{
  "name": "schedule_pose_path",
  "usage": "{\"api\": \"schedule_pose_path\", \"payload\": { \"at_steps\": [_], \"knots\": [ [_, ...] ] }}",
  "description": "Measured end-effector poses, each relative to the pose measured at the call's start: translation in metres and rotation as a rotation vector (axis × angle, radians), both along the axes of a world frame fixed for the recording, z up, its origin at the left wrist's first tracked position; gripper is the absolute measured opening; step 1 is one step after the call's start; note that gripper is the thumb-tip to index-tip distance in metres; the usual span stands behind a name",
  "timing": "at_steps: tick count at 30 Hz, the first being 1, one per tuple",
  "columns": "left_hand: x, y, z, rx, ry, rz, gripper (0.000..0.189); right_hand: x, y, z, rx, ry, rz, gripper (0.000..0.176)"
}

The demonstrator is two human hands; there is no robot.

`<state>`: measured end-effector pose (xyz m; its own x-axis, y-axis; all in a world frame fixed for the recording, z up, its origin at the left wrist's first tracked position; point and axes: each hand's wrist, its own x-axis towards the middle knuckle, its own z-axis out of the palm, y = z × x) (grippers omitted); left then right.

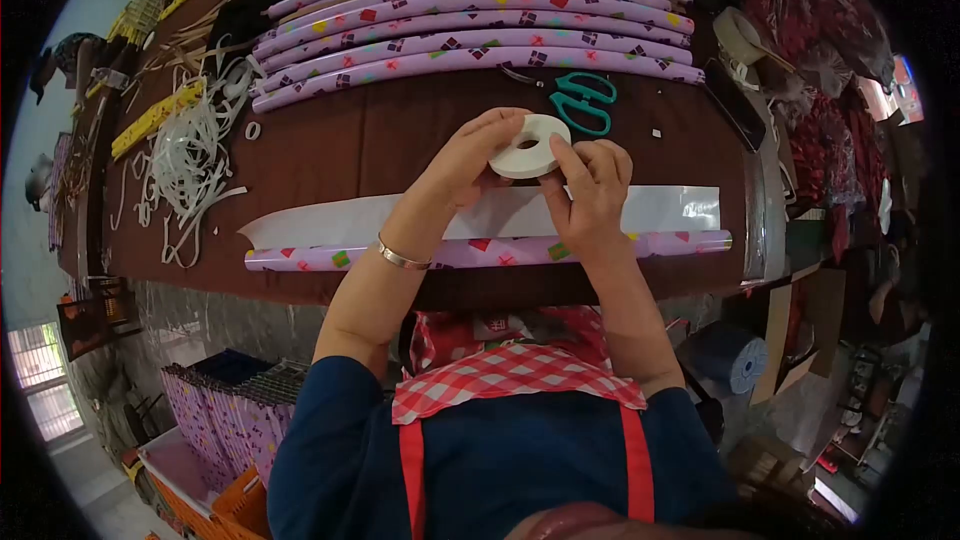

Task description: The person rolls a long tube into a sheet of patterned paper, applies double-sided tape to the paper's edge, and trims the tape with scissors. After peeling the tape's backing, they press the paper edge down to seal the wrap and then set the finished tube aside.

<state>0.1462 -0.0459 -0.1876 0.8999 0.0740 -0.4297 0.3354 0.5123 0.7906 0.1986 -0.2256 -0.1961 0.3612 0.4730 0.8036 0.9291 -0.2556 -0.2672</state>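
Both hands grip the white tape roll (528, 146), fingers (497, 123) closed on its rim, left hand (462, 158) opposite right hand (592, 192).

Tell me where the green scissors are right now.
Head view, right of centre: the green scissors lie on the table between the white tape roll and the purple wrapped rolls.

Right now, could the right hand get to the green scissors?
Probably yes: the green scissors lie just beyond the right hand with only bare table between. That hand is pinching the white tape roll, though, together with the left hand.
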Motion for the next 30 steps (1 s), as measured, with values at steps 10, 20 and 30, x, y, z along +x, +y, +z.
{"api": "schedule_pose_path", "payload": {
  "at_steps": [10,20,30],
  "knots": [
    [-0.003,-0.01,-0.004,0.104,-0.479,0.054,0.065,0.001,0.0,0.006,0.121,0.198,-0.022,0.017],
    [-0.011,-0.021,0.006,0.347,-0.551,-0.017,0.052,0.002,0.003,0.005,0.085,0.205,0.113,0.03],
    [-0.011,-0.023,0.001,0.852,-0.642,0.127,0.035,0.003,0.003,0.005,0.192,0.194,0.071,0.037]
  ]
}}
